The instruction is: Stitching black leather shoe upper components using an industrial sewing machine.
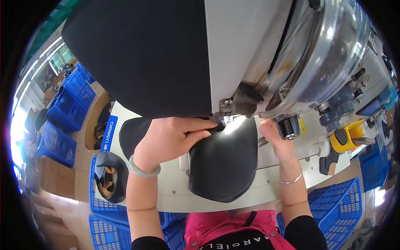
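Note:
A glossy black leather-like piece [223,166] with a rounded lower edge lies on the pale table of a sewing machine [246,46]. Its upper part runs under the metal presser foot [225,110], where a lamp lights it. My left hand [173,135] pinches the piece's edge with thumb and forefinger, right beside the foot. More black material [133,132] shows left of that hand; whether it is the same piece I cannot tell. My right hand [276,134] reaches up at the machine's right side, near a small roller part [288,127], which hides most of its fingers.
A rolled black piece [111,177] stands at the table's left edge. On the right are a yellow holder [348,136] and a small black part [330,161]. Blue crates [337,208] flank my lap; more stand at left. The machine head overhangs my hands.

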A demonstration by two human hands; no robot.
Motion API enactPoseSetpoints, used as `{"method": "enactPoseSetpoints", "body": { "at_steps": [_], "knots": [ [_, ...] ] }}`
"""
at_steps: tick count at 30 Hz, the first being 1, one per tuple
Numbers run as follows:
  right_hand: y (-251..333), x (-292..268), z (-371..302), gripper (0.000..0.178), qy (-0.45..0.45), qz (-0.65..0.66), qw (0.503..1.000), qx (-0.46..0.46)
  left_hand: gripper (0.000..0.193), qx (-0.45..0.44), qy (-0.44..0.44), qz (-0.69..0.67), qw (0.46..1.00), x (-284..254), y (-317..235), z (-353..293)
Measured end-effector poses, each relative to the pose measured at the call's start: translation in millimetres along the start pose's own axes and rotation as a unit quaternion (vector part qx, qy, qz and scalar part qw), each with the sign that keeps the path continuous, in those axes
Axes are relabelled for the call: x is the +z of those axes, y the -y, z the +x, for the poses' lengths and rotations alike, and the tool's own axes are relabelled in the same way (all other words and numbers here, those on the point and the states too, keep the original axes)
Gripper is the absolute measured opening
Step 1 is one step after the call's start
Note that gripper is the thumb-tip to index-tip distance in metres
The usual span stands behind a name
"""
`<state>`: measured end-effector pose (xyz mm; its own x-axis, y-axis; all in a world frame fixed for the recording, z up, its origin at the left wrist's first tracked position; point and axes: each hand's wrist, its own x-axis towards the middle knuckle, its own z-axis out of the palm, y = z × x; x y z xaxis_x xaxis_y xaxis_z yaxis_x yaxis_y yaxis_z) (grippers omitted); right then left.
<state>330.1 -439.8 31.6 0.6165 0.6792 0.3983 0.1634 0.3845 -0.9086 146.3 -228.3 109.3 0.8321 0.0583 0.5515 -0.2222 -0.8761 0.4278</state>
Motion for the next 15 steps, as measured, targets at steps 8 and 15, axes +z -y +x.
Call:
{"method": "enactPoseSetpoints", "body": {
  "at_steps": [8,15],
  "knots": [
    [17,3,0,0.036,0.037,-0.056,0.997,0.048,0.031,0.028,-0.047,0.043,0.998,24,-29,-13],
    [14,-10,6,0.030,-0.006,-0.069,0.995,0.070,0.024,-0.020,-0.056,0.082,0.995,33,-46,-17]
  ]
}}
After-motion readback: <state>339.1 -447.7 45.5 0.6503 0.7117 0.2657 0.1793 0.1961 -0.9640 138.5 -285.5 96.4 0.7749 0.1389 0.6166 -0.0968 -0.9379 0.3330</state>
